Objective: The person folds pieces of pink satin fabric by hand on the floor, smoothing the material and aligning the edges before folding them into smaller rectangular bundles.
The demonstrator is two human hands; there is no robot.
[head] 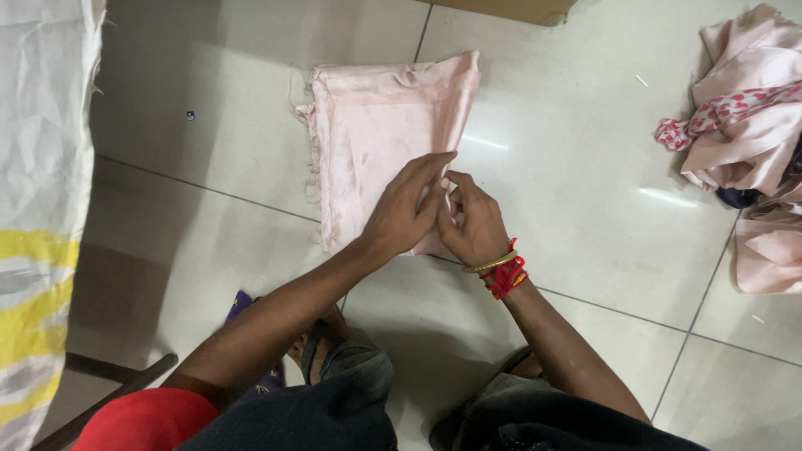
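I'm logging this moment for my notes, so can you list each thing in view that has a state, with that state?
Folded pink cloth: folded flat on the tiled floor, frayed left edge.
Left hand: flat on the cloth's near edge, fingers extended.
Right hand: fingers curled, pinching the cloth's near corner.
Pile of pink cloths: crumpled, unfolded.
White and yellow sack: hanging at the left edge.

My view: woven sack [38, 209] cut off left, cloth pile [752, 142] cut off right, folded cloth's [376, 134] near corner hidden under my hands.
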